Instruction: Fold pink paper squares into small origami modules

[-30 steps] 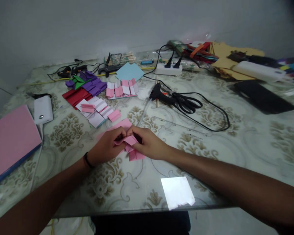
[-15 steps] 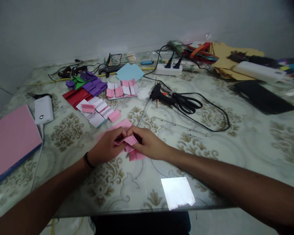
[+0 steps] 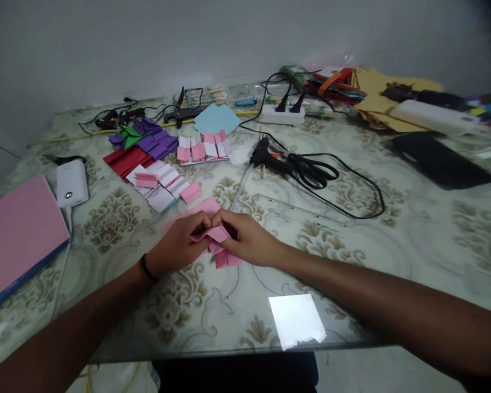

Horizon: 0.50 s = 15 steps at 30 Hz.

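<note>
Between my two hands is a folded piece of pink paper (image 3: 217, 233), pinched from both sides. My left hand (image 3: 188, 236) has its fingers closed on the left part, and my right hand (image 3: 245, 236) grips the right part, thumb beneath. The knuckles nearly touch, and the fingertips are partly hidden by the paper. Under and around the hands lie more pink paper pieces, a flat sheet (image 3: 207, 207) behind and a folded bit (image 3: 228, 260) in front. Just beyond, folded pink and white strips (image 3: 163, 183) lie in a cluster.
A black glue gun (image 3: 270, 158) with a coiled cable lies beyond my right hand, near a clear ruler (image 3: 298, 210). A white power strip (image 3: 282, 115) stands behind. At left are a white power bank (image 3: 72, 183) and a pink sheet (image 3: 22, 234). A white paper square (image 3: 297, 321) lies in front.
Both hands keep the same hold on the pink paper, with almost no movement. The view has shifted very slightly.
</note>
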Available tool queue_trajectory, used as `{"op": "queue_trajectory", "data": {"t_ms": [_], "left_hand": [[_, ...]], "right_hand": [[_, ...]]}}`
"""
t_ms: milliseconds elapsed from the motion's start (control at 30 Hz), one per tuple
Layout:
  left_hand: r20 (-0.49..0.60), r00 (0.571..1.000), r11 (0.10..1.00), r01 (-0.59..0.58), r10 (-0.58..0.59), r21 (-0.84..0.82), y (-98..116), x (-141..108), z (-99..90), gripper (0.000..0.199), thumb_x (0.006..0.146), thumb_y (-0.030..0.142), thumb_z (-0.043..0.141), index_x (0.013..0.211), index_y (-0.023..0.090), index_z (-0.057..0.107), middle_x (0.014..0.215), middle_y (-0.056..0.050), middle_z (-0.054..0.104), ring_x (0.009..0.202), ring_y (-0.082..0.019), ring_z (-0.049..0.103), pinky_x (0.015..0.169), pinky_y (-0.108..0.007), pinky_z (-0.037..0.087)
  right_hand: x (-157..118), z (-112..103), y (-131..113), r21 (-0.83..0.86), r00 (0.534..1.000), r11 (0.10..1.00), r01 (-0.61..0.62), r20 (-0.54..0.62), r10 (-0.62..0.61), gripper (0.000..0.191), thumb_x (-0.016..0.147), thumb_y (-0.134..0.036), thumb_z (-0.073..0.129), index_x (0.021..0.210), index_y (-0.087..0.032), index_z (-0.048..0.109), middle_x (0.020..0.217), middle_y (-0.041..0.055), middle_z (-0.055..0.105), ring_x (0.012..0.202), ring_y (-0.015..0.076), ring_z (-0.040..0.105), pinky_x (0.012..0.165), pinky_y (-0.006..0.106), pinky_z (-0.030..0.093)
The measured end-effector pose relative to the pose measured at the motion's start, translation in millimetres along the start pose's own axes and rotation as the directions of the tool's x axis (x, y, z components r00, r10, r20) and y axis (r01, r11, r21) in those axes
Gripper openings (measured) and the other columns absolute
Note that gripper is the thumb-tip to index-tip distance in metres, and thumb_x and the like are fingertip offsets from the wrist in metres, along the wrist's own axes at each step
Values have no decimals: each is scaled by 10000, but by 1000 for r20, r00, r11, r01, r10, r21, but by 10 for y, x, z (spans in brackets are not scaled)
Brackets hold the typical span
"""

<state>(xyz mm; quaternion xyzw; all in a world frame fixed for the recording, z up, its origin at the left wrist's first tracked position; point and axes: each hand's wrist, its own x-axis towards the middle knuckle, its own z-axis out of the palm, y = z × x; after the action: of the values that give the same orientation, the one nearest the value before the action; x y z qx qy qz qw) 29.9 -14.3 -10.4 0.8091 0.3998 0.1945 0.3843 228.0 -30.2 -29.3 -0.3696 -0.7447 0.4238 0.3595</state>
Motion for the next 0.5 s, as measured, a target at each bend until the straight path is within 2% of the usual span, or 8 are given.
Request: {"op": "queue_trajectory", "data": {"t_ms": [500], "left_hand": [[1,1000,1000,-16,16,-3,19,11,1,34,832,149,569,861,166,567,744,35,550,640,-107,456,610,-247,358]], "right_hand": [[-6,-8,-1,-19,1000,1000,-1,-6,1,90,801,-133,605,874,-177,573,723,-44,561,635,104,473,614,217,350]]}}
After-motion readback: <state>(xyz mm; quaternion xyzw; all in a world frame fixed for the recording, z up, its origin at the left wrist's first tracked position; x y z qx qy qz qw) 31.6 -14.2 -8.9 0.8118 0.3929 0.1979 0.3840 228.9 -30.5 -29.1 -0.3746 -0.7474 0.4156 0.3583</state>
